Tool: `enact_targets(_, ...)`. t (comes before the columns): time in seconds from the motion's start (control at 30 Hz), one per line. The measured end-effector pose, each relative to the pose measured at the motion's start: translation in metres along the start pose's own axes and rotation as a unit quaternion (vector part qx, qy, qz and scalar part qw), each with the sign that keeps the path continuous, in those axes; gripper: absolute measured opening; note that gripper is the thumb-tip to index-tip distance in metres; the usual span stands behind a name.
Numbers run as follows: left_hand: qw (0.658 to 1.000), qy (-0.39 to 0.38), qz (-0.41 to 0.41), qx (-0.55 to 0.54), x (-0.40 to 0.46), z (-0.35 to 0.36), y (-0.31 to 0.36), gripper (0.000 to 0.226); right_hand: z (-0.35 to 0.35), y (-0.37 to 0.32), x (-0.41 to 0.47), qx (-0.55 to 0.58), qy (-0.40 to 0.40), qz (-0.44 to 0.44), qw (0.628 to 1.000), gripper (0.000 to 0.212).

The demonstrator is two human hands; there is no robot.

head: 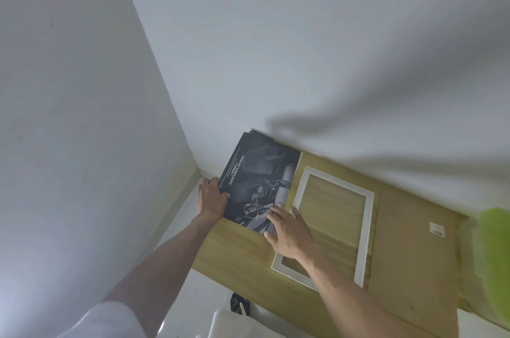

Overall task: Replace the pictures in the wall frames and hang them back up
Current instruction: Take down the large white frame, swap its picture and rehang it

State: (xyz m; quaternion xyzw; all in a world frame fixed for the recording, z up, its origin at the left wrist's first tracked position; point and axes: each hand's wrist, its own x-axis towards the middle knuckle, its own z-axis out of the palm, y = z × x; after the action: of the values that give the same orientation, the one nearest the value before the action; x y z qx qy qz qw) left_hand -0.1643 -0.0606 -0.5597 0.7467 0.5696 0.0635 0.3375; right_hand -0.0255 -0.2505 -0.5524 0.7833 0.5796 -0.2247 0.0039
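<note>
A dark picture (259, 172) printed with a car interior and white lettering lies on the wooden table (234, 252), its far end against the wall. My left hand (211, 197) grips its left edge, thumb on top of the print. My right hand (289, 233) rests on the picture's near right corner with fingers spread. Just right of the picture, a white frame (364, 230) lies flat and the wood shows through its opening. A brown backing board (414, 249) lies to the right of the frame.
White walls meet in a corner behind the table's left end. A small white label (437, 228) sits on the brown board. A blurred green object (496, 260) fills the right edge. A dark item (239, 303) lies on the white floor below the table.
</note>
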Motion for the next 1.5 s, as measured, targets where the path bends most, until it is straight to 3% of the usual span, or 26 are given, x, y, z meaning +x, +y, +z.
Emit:
enact_targets(0.17, 0.993, 0.014, -0.043, -0.112, 0.008, -0.013, 0.002, 0.027, -0.006, 0.0, 0.003, 0.011, -0.002, 0.006, 1.0, 0.051)
enact_targets(0.3, 0.961, -0.015, -0.126, -0.247, 0.007, -0.021, 0.001, 0.027, -0.007, 0.0, 0.004, 0.044, 0.024, 0.024, 0.998, 0.042)
enact_targets(0.47, 0.921, -0.024, -0.147, -0.359, 0.005, -0.028, -0.002, 0.029, -0.016, 0.004, 0.005, 0.113, 0.094, 0.054, 0.988, 0.035)
enact_targets(0.57, 0.905, -0.031, -0.14, -0.4, -0.005, -0.037, 0.0, 0.027, -0.031, 0.006, 0.003, 0.253, 0.133, 0.132, 0.949, 0.039)
enact_targets(0.67, 0.895, -0.05, -0.125, -0.425, -0.019, -0.042, 0.004, 0.027, -0.048, 0.011, -0.002, 0.403, 0.161, 0.183, 0.882, 0.039)
enact_targets(0.8, 0.881, -0.07, -0.121, -0.452, -0.039, -0.034, 0.014, 0.027, -0.056, 0.029, -0.019, 0.467, 0.218, 0.228, 0.826, 0.042)
enact_targets(1.2, 0.934, -0.172, -0.046, -0.309, -0.101, 0.033, 0.078, 0.036, -0.017, 0.116, -0.109, 0.458, 0.234, 0.327, 0.793, 0.039)
enact_targets(1.33, 0.963, -0.193, 0.004, -0.19, -0.11, 0.058, 0.084, 0.036, -0.001, 0.129, -0.135, 0.469, 0.227, 0.371, 0.769, 0.039)
enact_targets(1.5, 0.981, -0.167, 0.094, -0.008, -0.117, 0.078, 0.082, 0.03, 0.015, 0.133, -0.147, 0.441, 0.205, 0.382, 0.786, 0.033)
